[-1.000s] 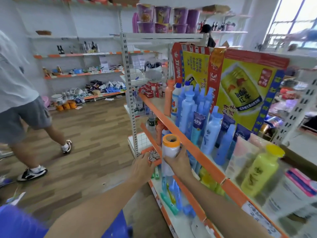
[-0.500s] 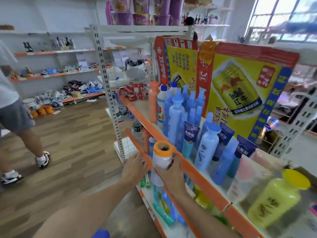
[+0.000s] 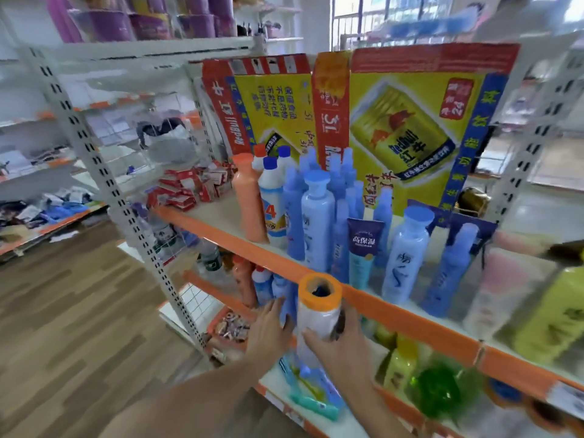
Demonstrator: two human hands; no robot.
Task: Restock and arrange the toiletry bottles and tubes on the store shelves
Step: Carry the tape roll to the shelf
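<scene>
Both bare forearms reach up from the bottom edge toward the front of the shelves. The right hand [image 3: 339, 341] wraps around the lower body of a white bottle [image 3: 317, 320] with an orange cap, its fingers [image 3: 311, 336] curled across the near side and thumb at the right, grasping it. The bottle stands nearly upright, its cap level with the orange front lip of the upper shelf [image 3: 410, 320], just in front of that lip. The left hand [image 3: 268, 327] sits just left of the bottle, palm facing it, fingers extended and loose; whether they touch the bottle I cannot tell.

The upper shelf carries an orange bottle [image 3: 249, 197] at the left, a white bottle with a blue cap beside it, then a cluster of blue bottles [image 3: 317, 222], a dark-topped tube [image 3: 363, 251] standing on its cap, and farther right a blurred pink tube and a yellow bottle [image 3: 553, 314]. A yellow and red carton [image 3: 410, 128] stands behind them. The lower shelf [image 3: 316, 418] holds more orange and blue bottles behind the hands, flat toothbrush packs [image 3: 313, 393] below the held bottle, and a green bottle [image 3: 439, 387] to the right.
</scene>
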